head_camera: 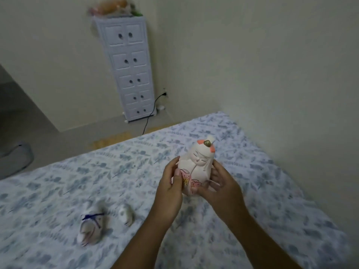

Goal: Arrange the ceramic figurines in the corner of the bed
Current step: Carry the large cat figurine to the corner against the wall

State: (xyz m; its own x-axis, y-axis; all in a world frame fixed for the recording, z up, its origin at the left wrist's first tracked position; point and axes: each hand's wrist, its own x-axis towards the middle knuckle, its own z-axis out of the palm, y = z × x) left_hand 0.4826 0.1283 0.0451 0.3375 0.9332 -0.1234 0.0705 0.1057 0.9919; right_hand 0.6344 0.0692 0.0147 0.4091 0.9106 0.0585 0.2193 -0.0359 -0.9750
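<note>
A white ceramic doll figurine (196,164) with pink flowers and a gold topknot is held above the bed (272,191), tilted slightly. My left hand (171,187) grips its left side and my right hand (219,185) cups its right side and base. Two more figurines lie on the bedspread to the left: a larger white one with a blue ribbon (91,228) on its side, and a small white one (126,213) beside it.
The bed's far corner (221,115) meets the wall on the right. A tall white drawer cabinet (130,70) stands against the back wall, with a black cable (149,117) running to the floor. A grey object (15,158) lies on the floor at left.
</note>
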